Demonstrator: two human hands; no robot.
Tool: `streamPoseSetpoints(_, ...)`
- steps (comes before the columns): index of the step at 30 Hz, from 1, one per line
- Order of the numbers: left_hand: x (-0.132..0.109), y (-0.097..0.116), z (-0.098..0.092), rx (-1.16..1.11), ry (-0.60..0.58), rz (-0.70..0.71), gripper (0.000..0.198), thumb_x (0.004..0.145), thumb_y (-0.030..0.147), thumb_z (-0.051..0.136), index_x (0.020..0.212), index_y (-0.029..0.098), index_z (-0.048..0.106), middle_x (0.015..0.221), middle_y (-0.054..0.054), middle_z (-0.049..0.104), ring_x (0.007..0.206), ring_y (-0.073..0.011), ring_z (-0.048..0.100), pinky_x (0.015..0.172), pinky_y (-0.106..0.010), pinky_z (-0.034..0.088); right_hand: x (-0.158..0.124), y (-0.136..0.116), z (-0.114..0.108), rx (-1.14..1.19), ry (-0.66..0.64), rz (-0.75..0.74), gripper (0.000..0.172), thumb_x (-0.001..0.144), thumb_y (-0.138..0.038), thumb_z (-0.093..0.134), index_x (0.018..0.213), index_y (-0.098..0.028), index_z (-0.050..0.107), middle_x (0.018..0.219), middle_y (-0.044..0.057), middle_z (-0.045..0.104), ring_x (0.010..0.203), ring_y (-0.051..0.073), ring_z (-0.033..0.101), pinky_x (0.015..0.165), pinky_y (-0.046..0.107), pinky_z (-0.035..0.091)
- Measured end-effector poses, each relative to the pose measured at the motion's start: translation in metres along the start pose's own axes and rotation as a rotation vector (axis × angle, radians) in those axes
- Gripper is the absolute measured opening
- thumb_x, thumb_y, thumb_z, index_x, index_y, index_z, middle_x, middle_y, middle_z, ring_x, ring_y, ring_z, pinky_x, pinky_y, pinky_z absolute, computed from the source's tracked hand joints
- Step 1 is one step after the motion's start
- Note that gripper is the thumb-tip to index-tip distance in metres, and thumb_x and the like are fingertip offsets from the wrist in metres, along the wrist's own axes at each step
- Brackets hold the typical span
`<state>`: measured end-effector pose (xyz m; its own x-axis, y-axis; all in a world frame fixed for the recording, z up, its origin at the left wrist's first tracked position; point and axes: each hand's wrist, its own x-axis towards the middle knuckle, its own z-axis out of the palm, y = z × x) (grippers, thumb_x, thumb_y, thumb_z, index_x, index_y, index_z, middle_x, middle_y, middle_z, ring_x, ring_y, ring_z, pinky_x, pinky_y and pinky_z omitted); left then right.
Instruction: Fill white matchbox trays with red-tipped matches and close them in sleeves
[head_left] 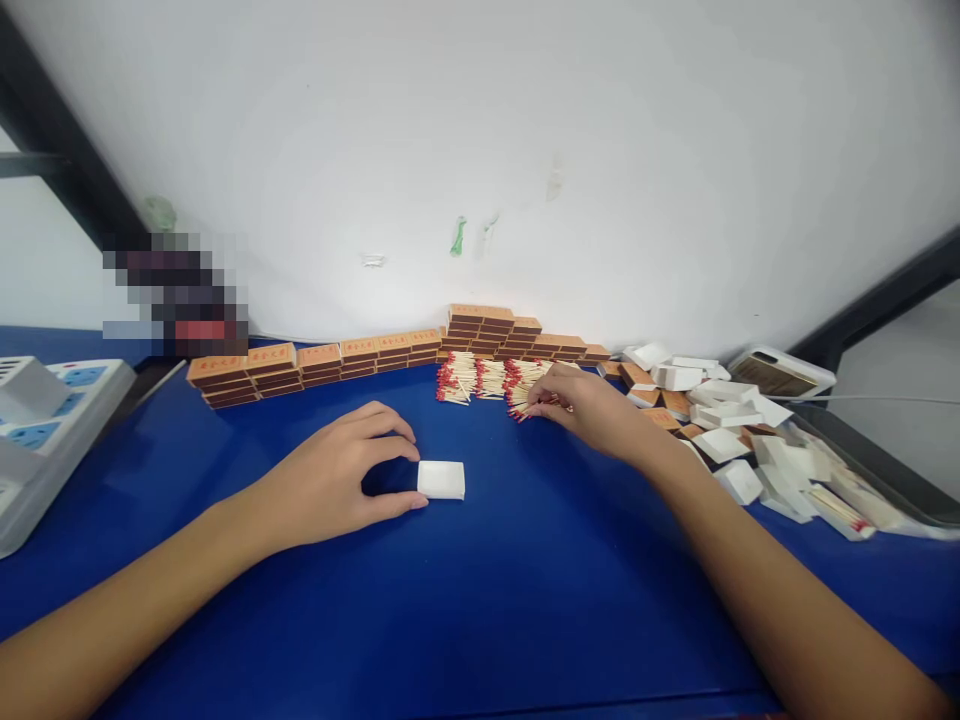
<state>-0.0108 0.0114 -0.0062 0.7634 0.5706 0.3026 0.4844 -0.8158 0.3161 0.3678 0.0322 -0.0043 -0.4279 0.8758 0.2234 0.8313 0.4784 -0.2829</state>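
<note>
My left hand [341, 470] rests on the blue table [525, 580], thumb and fingers pinched on the left end of a small white matchbox tray [441, 479]. My right hand [592, 408] reaches to a pile of red-tipped matches [484, 380] at the back, its fingers closed on several of them at the pile's right edge. Behind the matches stand rows of stacked orange matchboxes [345, 360] along the white wall.
A heap of white inner trays and orange sleeves [735, 430] lies at the right beside a dark tray [870, 455]. A white power strip [45, 420] sits at the left edge. A phone-like object [780, 372] lies near the wall at right.
</note>
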Motion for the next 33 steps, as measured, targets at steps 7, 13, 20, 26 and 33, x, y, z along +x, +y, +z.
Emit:
streamPoseSetpoints(7,0.000,0.003,0.003,-0.026,-0.045,-0.019,0.036,0.099,0.052,0.077,0.122,0.024,0.079,0.126,-0.009,0.074,0.123,-0.0279,0.066,0.105,-0.042,0.058,-0.004,-0.001,-0.003,0.113,-0.056,0.005,0.011,0.101,-0.023,0.064,0.100,-0.024,0.075,0.102,0.009,0.070,0.093,0.026,0.065,0.082,0.038,0.050)
streamPoseSetpoints(13,0.001,0.004,0.005,-0.034,-0.048,-0.010,0.033,0.100,0.050,0.076,0.120,0.024,0.079,0.126,-0.009,0.074,0.122,-0.0272,0.067,0.105,-0.041,0.058,0.001,-0.011,0.007,0.147,-0.047,0.019,0.010,0.102,-0.024,0.066,0.094,-0.023,0.072,0.098,0.008,0.071,0.093,0.025,0.064,0.081,0.037,0.049)
streamPoseSetpoints(20,0.000,0.001,0.004,-0.022,-0.022,-0.011,0.033,0.099,0.051,0.077,0.117,0.024,0.080,0.125,-0.008,0.075,0.121,-0.0278,0.068,0.103,-0.041,0.059,0.001,-0.022,0.011,0.137,0.010,-0.031,0.013,0.105,-0.033,0.067,0.098,-0.023,0.073,0.105,0.010,0.070,0.099,0.026,0.064,0.086,0.040,0.050)
streamPoseSetpoints(26,0.001,0.001,0.002,-0.013,-0.016,0.013,0.034,0.100,0.053,0.076,0.115,0.023,0.081,0.124,-0.008,0.075,0.120,-0.0273,0.068,0.103,-0.041,0.059,-0.005,-0.007,-0.004,0.120,-0.030,0.023,0.011,0.101,-0.031,0.068,0.096,-0.024,0.075,0.101,0.009,0.073,0.098,0.028,0.064,0.085,0.041,0.049)
streamPoseSetpoints(33,0.002,0.001,0.000,0.008,-0.005,0.009,0.033,0.100,0.052,0.075,0.115,0.023,0.081,0.124,-0.008,0.075,0.119,-0.0276,0.069,0.101,-0.041,0.059,-0.007,-0.012,-0.001,0.142,-0.139,-0.037,0.017,0.104,-0.029,0.062,0.092,-0.023,0.072,0.099,0.009,0.072,0.097,0.027,0.063,0.085,0.040,0.049)
